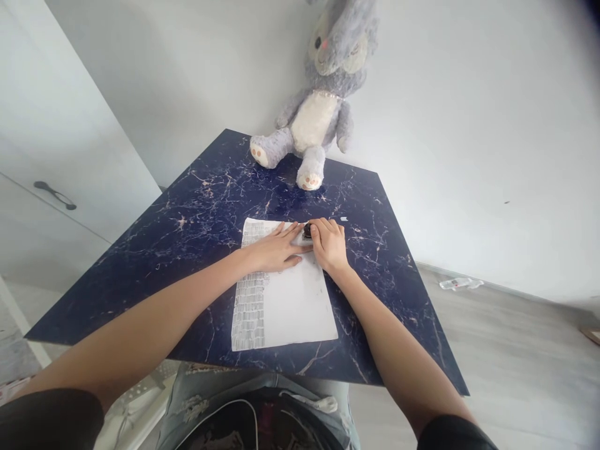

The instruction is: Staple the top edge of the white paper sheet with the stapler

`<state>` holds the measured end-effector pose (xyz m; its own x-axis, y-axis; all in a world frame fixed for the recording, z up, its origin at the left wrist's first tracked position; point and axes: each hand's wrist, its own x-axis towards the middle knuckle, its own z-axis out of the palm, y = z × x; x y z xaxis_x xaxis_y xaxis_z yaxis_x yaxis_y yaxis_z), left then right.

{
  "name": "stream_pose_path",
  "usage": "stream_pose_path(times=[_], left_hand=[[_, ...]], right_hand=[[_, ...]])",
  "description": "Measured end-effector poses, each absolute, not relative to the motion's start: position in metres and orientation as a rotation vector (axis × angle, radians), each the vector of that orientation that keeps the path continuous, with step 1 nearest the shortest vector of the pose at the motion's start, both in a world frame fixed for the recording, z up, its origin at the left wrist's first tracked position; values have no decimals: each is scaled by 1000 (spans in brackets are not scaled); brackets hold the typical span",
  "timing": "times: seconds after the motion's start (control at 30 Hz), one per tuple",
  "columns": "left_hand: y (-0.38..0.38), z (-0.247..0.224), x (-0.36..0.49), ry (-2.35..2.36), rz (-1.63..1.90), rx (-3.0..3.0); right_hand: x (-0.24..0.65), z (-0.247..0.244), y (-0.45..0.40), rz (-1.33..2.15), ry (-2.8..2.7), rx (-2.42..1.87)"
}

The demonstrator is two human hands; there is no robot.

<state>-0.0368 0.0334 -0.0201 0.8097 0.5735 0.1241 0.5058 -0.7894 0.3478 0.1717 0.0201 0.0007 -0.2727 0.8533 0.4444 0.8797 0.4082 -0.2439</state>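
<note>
A white sheet of paper [300, 306] lies on the dark blue marbled table, with rows of grey printed or stamped marks down its left side. My left hand [279, 249] rests flat on the upper part of the sheet, fingers spread. At the sheet's upper right corner, my right hand [329, 244] is closed around a small black object [307, 230], perhaps a stamp; the fingers cover much of it. The fingertips of my left hand reach close to that object.
A large grey and white plush toy [314, 122] sits at the back of the table [178, 231] against the wall. A small white piece [344, 219] lies just beyond my right hand. Clear plastic packaging [461, 284] is on the floor at right; a cabinet stands at left.
</note>
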Motion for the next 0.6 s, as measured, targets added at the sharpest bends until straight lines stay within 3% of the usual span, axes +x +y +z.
stream_pose_path(times=[0.6], left_hand=[[31, -13, -31, 894, 244, 2676]], right_hand=[[169, -1, 19, -141, -2181, -1461]])
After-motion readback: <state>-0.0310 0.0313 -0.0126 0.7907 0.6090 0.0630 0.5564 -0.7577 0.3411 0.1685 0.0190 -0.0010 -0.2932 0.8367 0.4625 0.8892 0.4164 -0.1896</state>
